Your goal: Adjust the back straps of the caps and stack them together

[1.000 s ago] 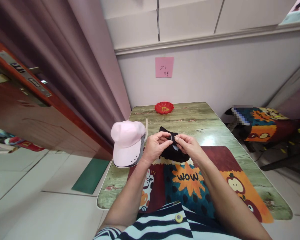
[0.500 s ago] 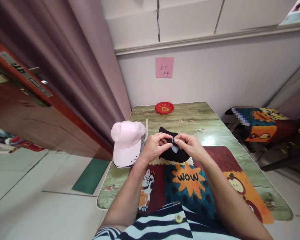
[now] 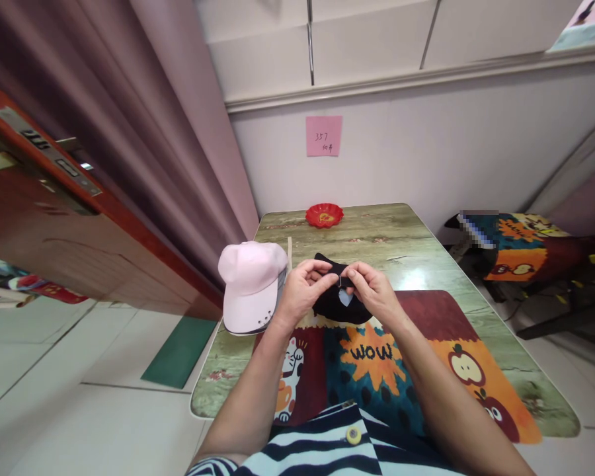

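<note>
Perhaps the dark strap, pinched by both left hand and right hand over the black cap on the middle of the table, right of the pink cap, may slip if pulled unevenly, while the far red dish shows a gold pattern inside.

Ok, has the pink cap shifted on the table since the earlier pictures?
No. The pink cap sits at the same spot by the left edge of the table; only the camera view shifted slightly.
</note>
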A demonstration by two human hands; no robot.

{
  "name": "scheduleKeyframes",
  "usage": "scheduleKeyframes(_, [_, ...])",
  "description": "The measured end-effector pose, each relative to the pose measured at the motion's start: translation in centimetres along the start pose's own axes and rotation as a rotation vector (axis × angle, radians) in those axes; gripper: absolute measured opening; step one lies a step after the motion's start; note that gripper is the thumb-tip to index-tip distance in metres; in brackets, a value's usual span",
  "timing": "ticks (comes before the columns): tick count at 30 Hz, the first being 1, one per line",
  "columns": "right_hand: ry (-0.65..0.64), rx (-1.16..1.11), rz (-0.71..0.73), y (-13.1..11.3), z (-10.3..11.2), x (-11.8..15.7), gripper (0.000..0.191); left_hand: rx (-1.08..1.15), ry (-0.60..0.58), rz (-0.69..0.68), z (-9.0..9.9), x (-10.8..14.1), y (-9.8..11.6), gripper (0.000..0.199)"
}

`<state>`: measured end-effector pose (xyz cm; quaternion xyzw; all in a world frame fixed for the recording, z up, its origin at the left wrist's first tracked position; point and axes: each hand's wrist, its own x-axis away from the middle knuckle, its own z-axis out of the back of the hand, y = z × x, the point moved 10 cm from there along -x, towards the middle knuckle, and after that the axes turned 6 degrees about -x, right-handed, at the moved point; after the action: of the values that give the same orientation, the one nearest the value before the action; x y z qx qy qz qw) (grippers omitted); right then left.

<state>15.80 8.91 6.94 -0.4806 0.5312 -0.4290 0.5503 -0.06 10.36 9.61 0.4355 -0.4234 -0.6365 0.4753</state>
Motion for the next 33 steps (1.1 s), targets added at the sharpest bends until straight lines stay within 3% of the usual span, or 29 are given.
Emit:
scheduleKeyframes(2, [-0.004, -0.009, 0.016, -0.2, -0.1, 0.0, 0.037, 0.036, 0.011, 0.116, 0.2, 0.1, -1.0, 0.036])
scheduleKeyframes(4, [-0.030, -0.010, 0.048, -0.5, -0.4, 0.0, 0.035, 0.058, -0.077, 0.209, -0.8, 0.4, -1.9, 0.042])
scheduleKeyframes(6, [-0.063, 0.025, 0.085, -0.9, -0.8, 0.0, 0.038, 0.099, -0.165, 0.243, -1.9, 0.7, -2.2, 0.042])
scheduleKeyframes(9, [-0.065, 0.130, 0.133, -1.3, -1.1, 0.2, 0.041, 0.176, -0.187, 0.224, -2.6, 0.8, -1.9, 0.037])
scheduleKeyframes(13, [0.023, 0.224, 0.190, -1.9, -0.6, 0.4, 0.029, 0.165, -0.150, 0.182, -2.3, 0.7, -1.8, 0.035])
scheduleKeyframes(18, [0.054, 0.264, 0.157, -1.6, -0.2, 0.5, 0.026, 0.147, -0.076, 0.179, -1.2, 0.6, -2.2, 0.033])
scheduleKeyframes(33, [0.027, 0.207, 0.152, -0.3, 0.2, 0.4, 0.026, 0.183, 0.087, 0.212, 1.5, 0.2, -3.1, 0.033])
